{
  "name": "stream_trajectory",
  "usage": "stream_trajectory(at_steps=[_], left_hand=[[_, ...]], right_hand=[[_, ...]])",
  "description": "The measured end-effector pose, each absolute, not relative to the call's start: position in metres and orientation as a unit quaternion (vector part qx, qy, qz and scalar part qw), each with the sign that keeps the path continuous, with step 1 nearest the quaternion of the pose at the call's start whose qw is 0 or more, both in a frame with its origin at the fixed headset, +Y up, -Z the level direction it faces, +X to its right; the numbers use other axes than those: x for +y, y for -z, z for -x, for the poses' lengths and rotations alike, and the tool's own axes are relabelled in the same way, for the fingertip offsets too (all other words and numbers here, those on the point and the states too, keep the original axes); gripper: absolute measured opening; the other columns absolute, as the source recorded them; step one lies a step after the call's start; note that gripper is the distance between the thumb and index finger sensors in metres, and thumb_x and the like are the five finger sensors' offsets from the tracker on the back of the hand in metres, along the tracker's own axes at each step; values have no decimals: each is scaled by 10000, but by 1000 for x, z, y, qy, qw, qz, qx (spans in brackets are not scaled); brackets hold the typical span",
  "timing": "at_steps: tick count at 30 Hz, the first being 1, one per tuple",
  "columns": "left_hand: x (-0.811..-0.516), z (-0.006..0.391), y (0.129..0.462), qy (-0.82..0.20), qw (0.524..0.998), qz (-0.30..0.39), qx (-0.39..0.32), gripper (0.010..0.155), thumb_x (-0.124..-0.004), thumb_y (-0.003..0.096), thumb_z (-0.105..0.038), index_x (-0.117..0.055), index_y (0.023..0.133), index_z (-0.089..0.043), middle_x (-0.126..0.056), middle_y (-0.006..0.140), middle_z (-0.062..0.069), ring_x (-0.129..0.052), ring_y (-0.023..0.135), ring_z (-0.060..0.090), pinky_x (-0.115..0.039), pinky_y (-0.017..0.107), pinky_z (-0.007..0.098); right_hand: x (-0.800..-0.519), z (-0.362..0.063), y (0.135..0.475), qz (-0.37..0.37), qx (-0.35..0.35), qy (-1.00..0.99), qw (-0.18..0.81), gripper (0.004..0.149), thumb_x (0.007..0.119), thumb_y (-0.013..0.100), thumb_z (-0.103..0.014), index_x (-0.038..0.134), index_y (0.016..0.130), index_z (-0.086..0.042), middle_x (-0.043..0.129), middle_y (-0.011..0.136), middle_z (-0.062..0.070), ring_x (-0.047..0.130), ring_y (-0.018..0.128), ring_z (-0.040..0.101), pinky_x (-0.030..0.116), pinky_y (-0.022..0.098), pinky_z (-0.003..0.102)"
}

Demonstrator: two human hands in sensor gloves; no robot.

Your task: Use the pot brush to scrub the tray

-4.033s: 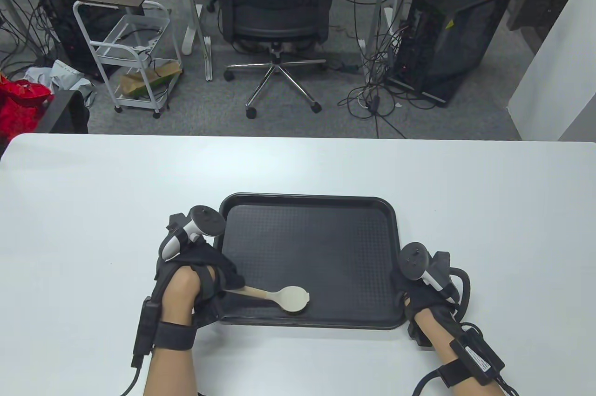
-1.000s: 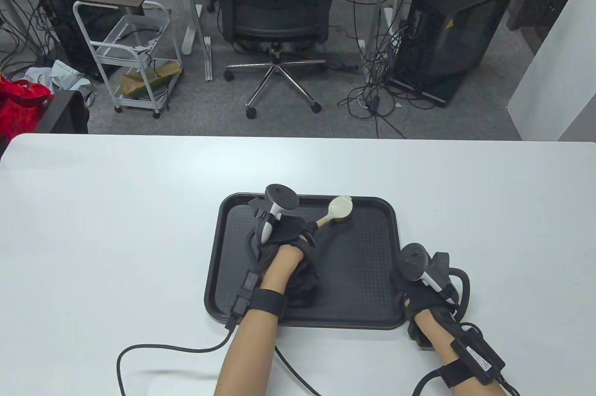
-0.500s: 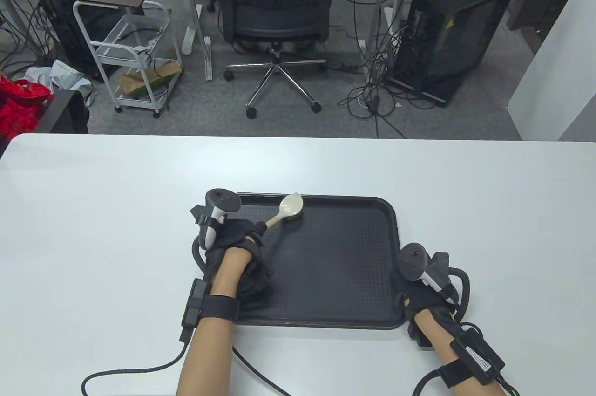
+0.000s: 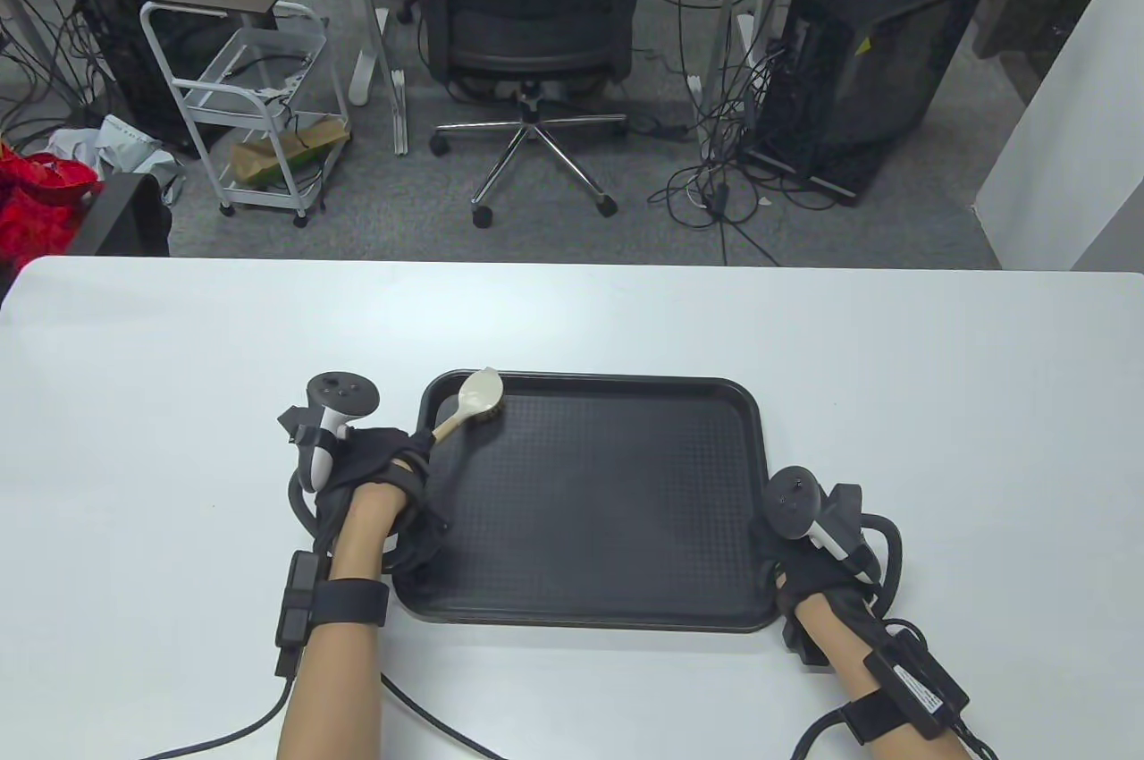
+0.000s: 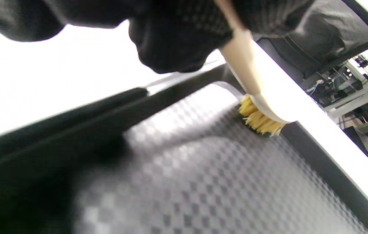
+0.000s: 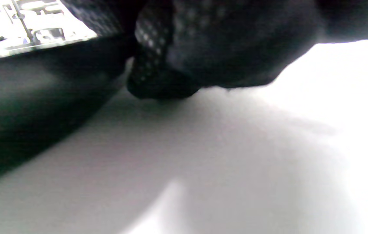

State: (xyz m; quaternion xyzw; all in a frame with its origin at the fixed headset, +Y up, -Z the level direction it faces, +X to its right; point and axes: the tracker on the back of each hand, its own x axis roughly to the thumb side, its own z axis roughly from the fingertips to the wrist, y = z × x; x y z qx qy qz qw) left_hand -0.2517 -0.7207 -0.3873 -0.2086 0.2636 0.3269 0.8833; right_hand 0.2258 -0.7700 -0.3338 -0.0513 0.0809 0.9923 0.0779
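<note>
**Scrubbing the far-left corner**

My left hand (image 4: 375, 474) grips the brush (image 4: 471, 402) handle; bristles (image 5: 258, 118) sit on the tray (image 4: 626, 510) at its far-left corner. Right hand (image 4: 818, 559) rests at the near-right rim; fingers' grip unclear. Advice: press evenly, short strokes along the wall, brace the tray.

text: none legible | yellow warning sign on computer tower (image 4: 863, 46), wording unreadable
</note>
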Motion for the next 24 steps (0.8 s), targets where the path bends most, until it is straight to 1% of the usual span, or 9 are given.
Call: stream_trajectory(at_steps=[3,6,8,11,12,14,17,20,24], left_hand=[[-719,260,385,-320,884,204,273,618,-738,404,-523,-827,807,-63,-1010,481,12,-942,144,183,-837,394,506],[-713,261,382,-291,892,204,279,622,-721,411,-522,-824,810,-56,-1010,479,12,-943,142,184,-838,394,506],[-706,256,382,-265,902,193,280,616,-722,412,-521,-836,800,-56,-1014,472,9,-944,135,180,-844,389,501],[-695,239,383,-252,918,168,255,612,-735,409,-523,-865,764,-41,-1025,442,-5,-949,110,164,-861,372,483],[-693,231,384,-253,923,170,237,611,-733,408,-526,-867,760,-45,-1027,441,-12,-952,109,157,-865,370,478],[-689,204,385,-296,919,181,186,611,-733,410,-525,-865,762,-44,-1027,446,-11,-954,115,158,-863,371,478],[-683,162,389,-306,924,187,132,610,-733,409,-525,-866,760,-44,-1026,446,-11,-954,115,160,-863,370,480],[-682,121,391,-326,919,202,88,609,-731,409,-525,-863,762,-47,-1025,448,-11,-954,119,159,-862,373,479],[-687,76,391,-327,918,218,58,610,-731,408,-525,-861,764,-46,-1024,450,-9,-955,123,161,-860,377,482]], right_hand=[[-770,-226,334,51,81,-992,79,584,763,471,-364,620,945,-54,994,361,45,969,126,234,833,201,448],[-770,-226,334,52,81,-992,77,585,763,470,-364,621,945,-54,994,360,44,969,127,234,834,200,448],[-770,-226,334,52,81,-992,78,585,763,470,-364,620,945,-54,994,361,44,969,126,235,834,200,448],[-770,-226,334,52,81,-992,77,585,763,470,-364,620,945,-55,994,360,44,970,126,234,834,200,448],[-770,-226,334,52,81,-992,77,584,764,470,-363,622,944,-54,995,360,45,970,126,234,834,200,448],[-770,-226,334,52,81,-992,78,585,763,471,-363,619,945,-53,994,361,44,969,127,235,834,201,448],[-770,-226,334,52,81,-992,78,586,763,470,-364,621,945,-53,994,360,43,970,126,235,834,200,448],[-770,-226,334,51,80,-993,76,585,762,470,-364,621,945,-54,994,359,44,969,126,235,834,200,448],[-770,-226,334,51,81,-992,78,584,763,470,-363,621,944,-52,994,360,44,969,125,236,834,200,449]])
